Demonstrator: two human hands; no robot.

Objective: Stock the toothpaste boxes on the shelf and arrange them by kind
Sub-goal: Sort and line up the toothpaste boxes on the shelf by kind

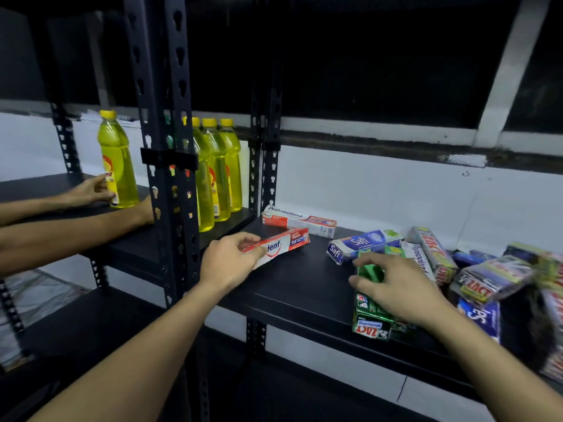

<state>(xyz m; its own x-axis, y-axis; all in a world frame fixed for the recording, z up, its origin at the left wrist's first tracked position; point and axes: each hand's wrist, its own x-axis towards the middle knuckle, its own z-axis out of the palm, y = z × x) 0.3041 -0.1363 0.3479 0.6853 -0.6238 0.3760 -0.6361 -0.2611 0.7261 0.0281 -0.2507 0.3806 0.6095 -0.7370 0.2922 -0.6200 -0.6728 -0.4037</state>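
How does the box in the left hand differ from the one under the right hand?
The left hand pinches a red-and-white Pepsodent box by one end; the right hand grips a green Zact box. The Pepsodent box runs crosswise, the Zact box end-on to the camera. Both are long cartons.

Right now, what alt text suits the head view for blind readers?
A left hand pinches a red and white toothpaste box over a shelf while the right hand grips a green box. More boxes lie piled at right; another person's hand holds a yellow bottle at left.

4 yellow btls (117,166) (204,193) (217,178) (233,172), 3 Pepsodent boxes (298,220) (281,245) (422,260)
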